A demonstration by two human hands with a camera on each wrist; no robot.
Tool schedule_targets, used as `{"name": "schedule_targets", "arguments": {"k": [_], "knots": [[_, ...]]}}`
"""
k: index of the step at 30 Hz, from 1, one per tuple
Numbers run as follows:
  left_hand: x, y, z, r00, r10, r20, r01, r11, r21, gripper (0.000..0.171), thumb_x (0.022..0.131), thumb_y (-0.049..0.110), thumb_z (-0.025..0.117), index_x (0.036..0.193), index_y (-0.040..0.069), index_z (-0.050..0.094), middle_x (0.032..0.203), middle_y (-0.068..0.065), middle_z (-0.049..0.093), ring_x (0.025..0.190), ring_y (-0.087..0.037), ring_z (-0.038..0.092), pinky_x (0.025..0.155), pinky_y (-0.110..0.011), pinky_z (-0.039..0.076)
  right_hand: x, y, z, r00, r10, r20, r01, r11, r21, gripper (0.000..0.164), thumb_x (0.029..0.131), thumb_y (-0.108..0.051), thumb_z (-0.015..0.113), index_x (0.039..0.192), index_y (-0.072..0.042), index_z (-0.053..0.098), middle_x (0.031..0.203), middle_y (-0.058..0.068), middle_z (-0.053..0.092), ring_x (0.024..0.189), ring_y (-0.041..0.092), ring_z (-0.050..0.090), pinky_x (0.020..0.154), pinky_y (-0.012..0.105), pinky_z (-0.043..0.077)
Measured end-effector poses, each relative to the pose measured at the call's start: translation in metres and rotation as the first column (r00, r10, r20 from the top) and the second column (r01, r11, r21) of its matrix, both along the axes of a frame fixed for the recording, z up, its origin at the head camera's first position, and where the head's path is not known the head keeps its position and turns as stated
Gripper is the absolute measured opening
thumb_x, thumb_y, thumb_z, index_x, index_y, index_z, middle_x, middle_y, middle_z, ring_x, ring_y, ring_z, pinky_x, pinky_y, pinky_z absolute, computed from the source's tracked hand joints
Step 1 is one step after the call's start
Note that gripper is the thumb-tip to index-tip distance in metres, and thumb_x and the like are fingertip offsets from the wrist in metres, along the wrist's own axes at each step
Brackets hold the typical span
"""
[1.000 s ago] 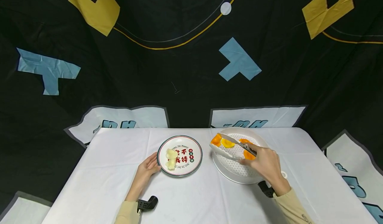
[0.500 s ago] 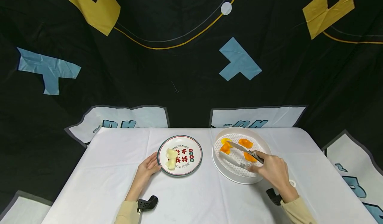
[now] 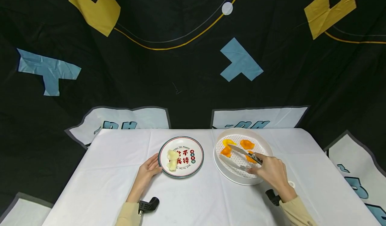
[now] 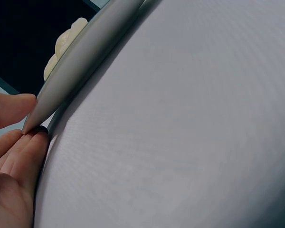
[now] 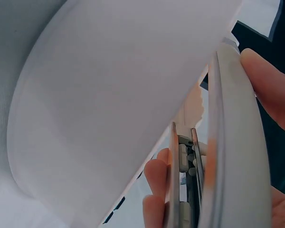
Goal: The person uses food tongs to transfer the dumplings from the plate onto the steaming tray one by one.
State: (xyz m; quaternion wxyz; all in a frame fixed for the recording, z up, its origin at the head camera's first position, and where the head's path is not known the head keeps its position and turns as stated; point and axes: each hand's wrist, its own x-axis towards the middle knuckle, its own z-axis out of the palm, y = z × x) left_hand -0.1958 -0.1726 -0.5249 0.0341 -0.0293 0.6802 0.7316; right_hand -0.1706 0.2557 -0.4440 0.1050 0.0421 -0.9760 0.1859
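In the head view my left hand (image 3: 147,170) pinches the left rim of a round white plate (image 3: 197,149) with red lettering, thumb on top and fingers underneath. Two pale yellow, dumpling-like pieces (image 3: 173,155) lie on that plate. My right hand (image 3: 272,172) grips a pair of tongs (image 3: 239,150) over a round white tray (image 3: 233,179) with a dimpled base. The spread tong tips are around an orange piece (image 3: 226,151) at the tray's left. Two more orange pieces (image 3: 247,144) and a yellow one (image 3: 228,141) lie in the tray. The right wrist view shows the tongs (image 5: 242,142) close up.
A white cloth (image 3: 193,202) covers the table, whose far edge meets a black backdrop (image 3: 181,75) with tape shapes. A small white ring (image 3: 291,184) shows beside my right wrist. Both wrists wear black camera mounts (image 3: 148,205).
The tongs have moved right from the tray's left edge, and the orange piece they held there lies further inside the tray. The tong tips have spread. My left hand and the plate stay put.
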Motion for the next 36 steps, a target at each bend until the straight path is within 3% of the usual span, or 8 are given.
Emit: {"name": "schedule_targets", "arguments": {"k": [9,14,15,16,21,22,36], "knots": [[0.001,0.0,0.001,1.0,0.003,-0.001,-0.003,1.0,-0.001,0.064,0.086,-0.011,0.057,0.144,-0.01,0.029,0.147,-0.028,0.031,0.135,-0.033,0.033,0.098,-0.017,0.043,-0.003,-0.001,-0.002,1.0,-0.004,0.013,0.004,1.0,-0.009,0.066,0.064,-0.039,0.081,0.117,-0.003,0.068,0.074,0.008,0.066,0.057,0.02,0.048,0.043,0.033,0.04],[0.0,-0.001,0.0,1.0,-0.008,-0.007,0.008,1.0,0.0,0.064,0.087,-0.01,0.057,0.145,-0.01,0.028,0.148,-0.028,0.03,0.135,-0.033,0.033,0.101,-0.019,0.042,-0.003,-0.001,-0.002,1.0,-0.011,0.015,0.011,1.0,-0.014,0.068,0.064,-0.041,0.081,0.118,-0.002,0.068,0.077,0.011,0.067,0.057,0.02,0.047,0.042,0.033,0.04],[-0.001,-0.002,-0.003,1.0,-0.012,-0.01,0.012,1.0,0.008,0.066,0.086,-0.007,0.06,0.145,-0.01,0.028,0.148,-0.027,0.03,0.134,-0.028,0.037,0.101,-0.02,0.042,-0.002,-0.001,-0.002,1.0,-0.012,0.014,0.012,1.0,-0.014,0.068,0.064,-0.041,0.081,0.117,-0.001,0.068,0.077,0.012,0.068,0.057,0.02,0.047,0.042,0.033,0.04],[-0.001,-0.002,-0.003,1.0,-0.013,-0.01,0.013,1.0,0.009,0.066,0.086,-0.007,0.06,0.145,-0.01,0.028,0.148,-0.027,0.03,0.134,-0.028,0.037,0.101,-0.02,0.042,-0.002,-0.001,-0.002,1.0,-0.012,0.015,0.012,1.0,-0.016,0.068,0.064,-0.041,0.081,0.118,-0.001,0.067,0.071,0.01,0.065,0.055,0.02,0.046,0.042,0.032,0.038],[0.001,-0.003,-0.001,1.0,-0.013,-0.015,0.013,1.0,0.017,0.066,0.086,-0.007,0.06,0.144,-0.01,0.029,0.147,-0.028,0.031,0.133,-0.028,0.038,0.1,-0.018,0.042,0.0,-0.001,0.001,1.0,-0.014,0.008,0.014,1.0,-0.028,0.068,0.065,-0.04,0.081,0.118,-0.002,0.067,0.066,0.009,0.062,0.053,0.018,0.043,0.041,0.03,0.035],[0.002,-0.001,0.002,1.0,-0.01,-0.014,0.011,1.0,0.007,0.064,0.087,-0.009,0.058,0.144,-0.01,0.028,0.147,-0.028,0.03,0.135,-0.033,0.034,0.1,-0.018,0.042,0.0,-0.002,0.002,1.0,-0.013,0.004,0.013,0.999,-0.031,0.068,0.065,-0.04,0.081,0.118,-0.002,0.067,0.064,0.008,0.061,0.053,0.018,0.042,0.04,0.03,0.035],[0.003,-0.001,0.001,0.999,-0.007,-0.043,0.007,1.0,-0.002,0.064,0.086,-0.01,0.058,0.143,-0.013,0.029,0.145,-0.032,0.032,0.133,-0.038,0.033,0.098,-0.019,0.044,0.001,-0.012,0.013,0.999,-0.002,-0.043,0.0,0.998,-0.061,0.067,0.064,-0.036,0.083,0.116,0.002,0.067,0.091,0.02,0.07,0.057,0.02,0.048,0.046,0.032,0.041]]}}
